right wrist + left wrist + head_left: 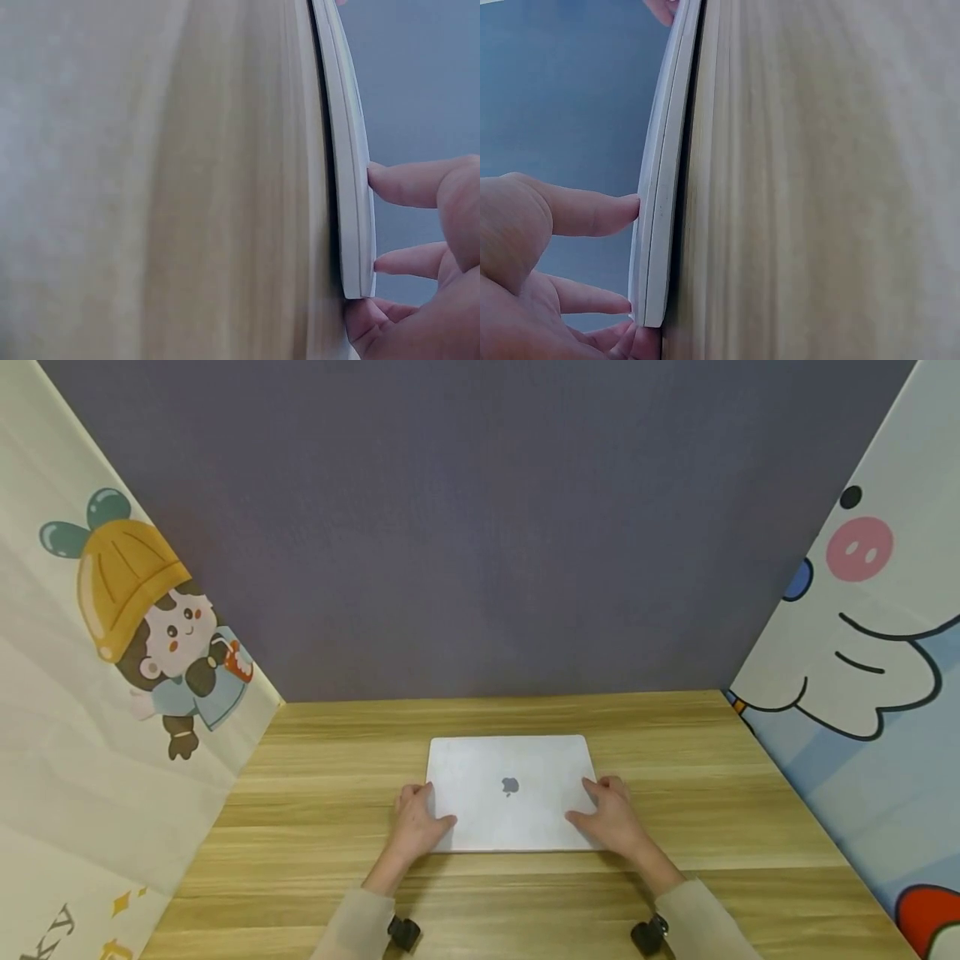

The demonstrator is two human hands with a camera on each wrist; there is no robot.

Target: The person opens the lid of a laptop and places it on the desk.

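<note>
A flat silver laptop with a grey apple mark on its lid (512,793) lies closed on the light wooden table (315,810), right in front of me and near the middle.

My left hand (420,825) rests on the left near corner of the laptop. Its fingers (592,211) are mostly straight and a little spread, and the tips touch the lid (651,225). My thumb sits at the near edge. The hand is not squeezing anything.

My right hand (611,820) rests on the right near corner the same way. Its fingers (405,184) are straight and a little apart, with the tips pressing on the lid (352,195).

Behind the table stands a plain grey-purple wall (480,527). On my left is a cream cloth with a cartoon child in a yellow hat (150,618). On my right is a pale blue cloth with a white cartoon animal with pink cheeks (862,635).
</note>
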